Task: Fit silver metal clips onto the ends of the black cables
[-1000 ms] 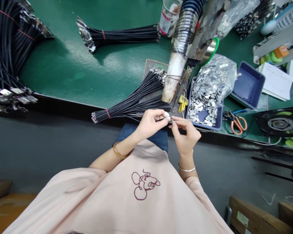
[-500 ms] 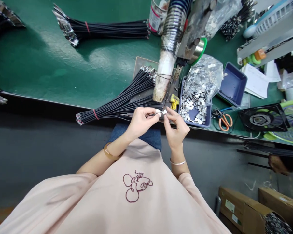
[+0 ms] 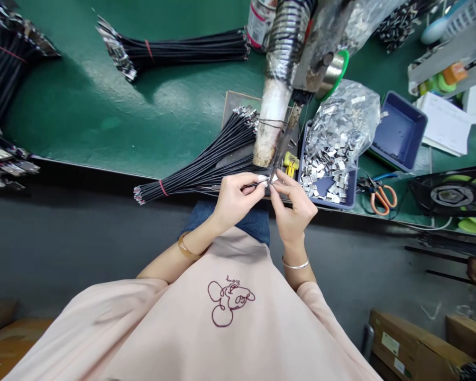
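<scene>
My left hand [image 3: 238, 198] is closed in a pinch on the end of a black cable at the bench edge; white covering shows on a fingertip. Facing it, my right hand [image 3: 295, 209] pinches a small silver metal connector piece [image 3: 275, 179] against that cable end. The fingers partly hide where the two parts meet. Just above the fingertips hangs the tip of a soldering iron [image 3: 289, 132], beside a fume hose [image 3: 266, 124] with a whitish, scorched end. A bundle of black cables [image 3: 206, 156], tied with a red band, lies left of the hands.
Right of my hands stands a blue tray [image 3: 351, 190] with loose metal pieces and a plastic bag [image 3: 349, 114] of more. Beyond are another blue tray [image 3: 399, 132], orange-handled pliers [image 3: 383, 200] and a black fan [image 3: 452, 193]. Another tied cable bundle [image 3: 190, 47] lies behind.
The view has shifted, so the bench and hands appear farther right. Both hands keep their pinch, fingertips still together below the iron; the connector piece seems slightly turned.
</scene>
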The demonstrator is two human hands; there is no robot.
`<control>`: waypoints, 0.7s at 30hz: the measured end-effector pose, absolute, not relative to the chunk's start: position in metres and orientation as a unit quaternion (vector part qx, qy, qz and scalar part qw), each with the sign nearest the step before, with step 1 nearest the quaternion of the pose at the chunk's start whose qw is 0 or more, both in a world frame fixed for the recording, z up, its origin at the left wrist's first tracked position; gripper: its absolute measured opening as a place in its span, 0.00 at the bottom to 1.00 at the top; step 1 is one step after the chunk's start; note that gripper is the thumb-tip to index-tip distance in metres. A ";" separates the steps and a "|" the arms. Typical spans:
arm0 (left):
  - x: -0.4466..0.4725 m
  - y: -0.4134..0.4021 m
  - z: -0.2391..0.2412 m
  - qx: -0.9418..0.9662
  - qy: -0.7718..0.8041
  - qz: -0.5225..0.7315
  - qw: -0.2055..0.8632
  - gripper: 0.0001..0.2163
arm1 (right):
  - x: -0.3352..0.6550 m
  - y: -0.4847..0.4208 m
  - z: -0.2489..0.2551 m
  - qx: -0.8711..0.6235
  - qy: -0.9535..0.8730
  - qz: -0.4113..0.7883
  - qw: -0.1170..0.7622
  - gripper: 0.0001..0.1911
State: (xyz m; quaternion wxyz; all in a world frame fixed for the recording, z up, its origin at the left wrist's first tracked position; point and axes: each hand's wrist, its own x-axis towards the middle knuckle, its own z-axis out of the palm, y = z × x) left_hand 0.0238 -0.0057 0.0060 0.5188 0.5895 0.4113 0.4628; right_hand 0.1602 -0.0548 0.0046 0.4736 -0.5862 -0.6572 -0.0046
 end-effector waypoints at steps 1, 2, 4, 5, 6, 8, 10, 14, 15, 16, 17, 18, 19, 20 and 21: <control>0.024 -0.006 0.007 0.598 0.410 0.466 0.507 0.06 | 0.160 -0.055 0.005 -0.582 -0.659 -0.004 0.476 0.04; 0.023 -0.007 0.007 0.606 0.409 0.467 0.497 0.06 | 0.159 -0.056 0.005 -0.578 -0.661 -0.003 0.478 0.04; 0.023 -0.009 0.008 0.619 0.413 0.460 0.485 0.07 | 0.159 -0.058 0.004 -0.570 -0.669 -0.001 0.477 0.04; 0.024 -0.010 0.008 0.622 0.418 0.452 0.483 0.07 | 0.159 -0.059 0.003 -0.570 -0.673 0.000 0.472 0.04; 0.024 -0.012 0.007 0.624 0.424 0.444 0.484 0.07 | 0.160 -0.061 0.002 -0.571 -0.675 0.001 0.466 0.04; 0.024 -0.014 0.006 0.618 0.434 0.429 0.496 0.07 | 0.161 -0.063 0.001 -0.577 -0.680 -0.003 0.453 0.03; 0.024 -0.015 0.004 0.609 0.437 0.417 0.515 0.08 | 0.164 -0.065 0.001 -0.578 -0.682 -0.015 0.448 0.04; 0.021 -0.011 0.003 0.600 0.410 0.390 0.565 0.07 | 0.170 -0.065 0.005 -0.565 -0.700 -0.018 0.437 0.06; 0.020 -0.010 0.003 0.599 0.395 0.383 0.582 0.07 | 0.172 -0.065 0.006 -0.559 -0.707 -0.008 0.433 0.06; 0.018 -0.008 0.004 0.599 0.378 0.374 0.599 0.07 | 0.172 -0.065 0.006 -0.555 -0.710 0.005 0.433 0.06; 0.016 -0.007 0.006 0.600 0.362 0.366 0.613 0.07 | 0.173 -0.066 0.006 -0.557 -0.705 0.021 0.438 0.05; 0.014 -0.006 0.008 0.602 0.350 0.359 0.622 0.06 | 0.173 -0.066 0.006 -0.564 -0.691 0.040 0.450 0.04; 0.012 -0.006 0.010 0.604 0.342 0.356 0.625 0.05 | 0.174 -0.067 0.005 -0.577 -0.667 0.064 0.467 0.03; 0.010 -0.006 0.012 0.609 0.336 0.355 0.624 0.04 | 0.174 -0.067 0.005 -0.592 -0.636 0.097 0.486 0.02; 0.008 -0.006 0.014 0.615 0.331 0.353 0.622 0.04 | 0.174 -0.066 0.004 -0.604 -0.604 0.139 0.502 0.02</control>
